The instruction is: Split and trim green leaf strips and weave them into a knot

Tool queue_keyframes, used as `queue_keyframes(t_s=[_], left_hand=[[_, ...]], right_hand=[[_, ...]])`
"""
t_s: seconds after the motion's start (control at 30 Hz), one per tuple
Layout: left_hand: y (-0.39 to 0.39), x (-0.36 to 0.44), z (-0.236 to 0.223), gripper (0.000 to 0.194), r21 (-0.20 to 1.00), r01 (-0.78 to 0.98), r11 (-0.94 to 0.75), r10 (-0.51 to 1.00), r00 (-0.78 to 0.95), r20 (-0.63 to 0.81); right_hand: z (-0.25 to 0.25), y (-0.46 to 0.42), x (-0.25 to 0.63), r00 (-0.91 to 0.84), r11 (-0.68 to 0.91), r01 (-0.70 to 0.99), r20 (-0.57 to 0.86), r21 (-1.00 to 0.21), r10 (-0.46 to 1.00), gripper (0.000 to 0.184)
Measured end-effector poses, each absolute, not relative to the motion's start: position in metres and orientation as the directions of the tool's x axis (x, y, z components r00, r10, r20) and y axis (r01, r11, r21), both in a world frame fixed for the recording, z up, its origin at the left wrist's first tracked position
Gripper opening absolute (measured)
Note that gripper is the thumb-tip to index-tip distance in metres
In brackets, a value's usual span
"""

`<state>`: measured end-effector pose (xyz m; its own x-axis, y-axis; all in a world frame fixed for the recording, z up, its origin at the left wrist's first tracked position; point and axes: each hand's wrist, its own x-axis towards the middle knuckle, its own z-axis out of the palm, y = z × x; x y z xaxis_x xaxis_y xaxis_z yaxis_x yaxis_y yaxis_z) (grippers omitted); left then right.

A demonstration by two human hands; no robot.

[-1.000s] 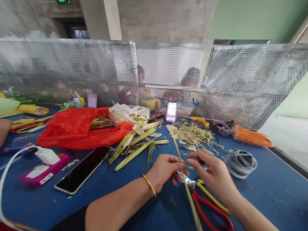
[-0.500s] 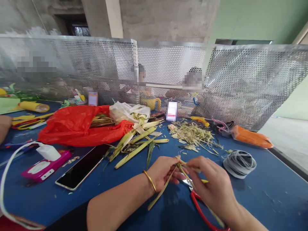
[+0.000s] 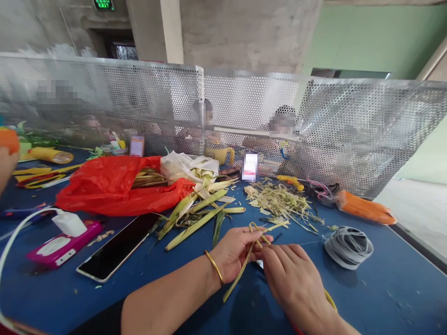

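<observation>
My left hand [image 3: 233, 253], with a gold bangle at the wrist, pinches a narrow greenish-yellow leaf strip [image 3: 238, 279]. The strip bends into a small loop above the thumb and fingertips, one end hanging down toward the table and another pointing right. My right hand [image 3: 295, 279] is closed against the same strip at the loop's lower side; its fingertips are partly hidden. Beneath that hand, a bit of scissors blade [image 3: 259, 264] and a yellow handle edge [image 3: 330, 300] show. Whether the hand also holds the scissors, I cannot tell.
Leaf stalks [image 3: 195, 228] and a red plastic bag [image 3: 104, 186] lie to the left, near a phone [image 3: 117, 249] and magenta power strip [image 3: 64, 246]. Ahead are leaf scraps [image 3: 279, 200]; at right, a grey coil [image 3: 349, 249]. A perforated metal screen [image 3: 244, 102] stands behind.
The strip now forms a raised loop at my left fingertips. My right hand has turned more palm-down and covers most of the scissors. At far left, a person's hand has come up with something orange.
</observation>
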<state>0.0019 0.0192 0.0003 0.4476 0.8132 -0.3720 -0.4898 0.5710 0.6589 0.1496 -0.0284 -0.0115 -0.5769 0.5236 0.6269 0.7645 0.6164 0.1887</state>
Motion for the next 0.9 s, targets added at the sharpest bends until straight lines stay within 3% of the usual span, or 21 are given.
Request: queue_keyframes(t_s=[0.13,0.3,0.37,0.57,0.63,0.73,0.83,0.9], left_hand=[[0.02,0.004,-0.002,0.016,0.69,-0.5,0.523,0.847,0.391,-0.359],[0.016,0.007,-0.006,0.015,0.691,-0.484,0.537,0.839,0.391,-0.377],[0.014,0.009,-0.007,0.015,0.694,-0.466,0.548,0.83,0.408,-0.381],[0.014,0.009,-0.011,0.018,0.708,-0.457,0.538,0.832,0.42,-0.361],[0.015,0.008,-0.013,0.018,0.72,-0.457,0.522,0.84,0.422,-0.341],[0.018,0.005,-0.013,0.021,0.758,-0.424,0.495,0.846,0.436,-0.308],[0.018,0.004,-0.011,0.022,0.784,-0.391,0.483,0.849,0.43,-0.308],[0.018,0.004,-0.01,0.025,0.809,-0.364,0.462,0.859,0.412,-0.305]], right_hand=[[-0.012,-0.03,0.143,-0.555,0.576,0.794,0.619,0.194,0.556,0.022],[-0.019,-0.03,0.134,-0.748,0.686,0.65,0.435,0.328,0.501,0.017],[-0.023,-0.029,0.133,-0.762,0.688,0.636,0.423,0.349,0.49,0.014],[-0.022,-0.027,0.137,-0.738,0.718,0.642,0.468,0.268,0.486,0.019],[-0.018,-0.026,0.14,-0.647,0.723,0.681,0.561,0.118,0.517,0.02],[-0.015,-0.02,0.146,-0.285,0.602,0.722,0.647,-0.34,0.707,0.013],[-0.014,-0.011,0.153,0.072,0.323,0.491,0.407,-0.809,0.91,0.017],[-0.016,-0.005,0.156,0.143,0.154,0.281,0.2,-0.947,0.969,0.024]])
